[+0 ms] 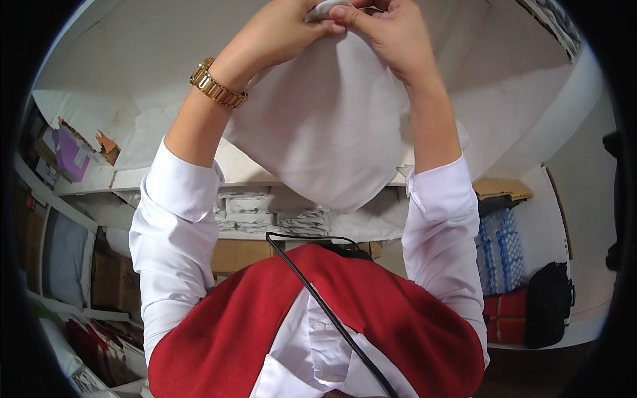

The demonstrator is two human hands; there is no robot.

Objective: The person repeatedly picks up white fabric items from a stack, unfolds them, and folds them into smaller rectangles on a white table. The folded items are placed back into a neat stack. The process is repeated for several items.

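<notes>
A white cloth (328, 124) hangs in front of me, its lower end a rounded point above the shelf edge. My left hand (283, 30) pinches its top edge between thumb and fingers. Close beside it, my right hand (393, 35) grips the same edge, thumb on a folded bit of the fabric. Some fingertips are cut off by the top of the picture. A gold-coloured wristwatch (219, 85) circles my left wrist.
White shelves (134, 180) surround me. Folded white cloths (249, 211) lie in stacks below the hanging cloth. A purple box (70, 154) stands at left; a black bag (547, 303) sits at right. A black cable (323, 303) runs down across my chest.
</notes>
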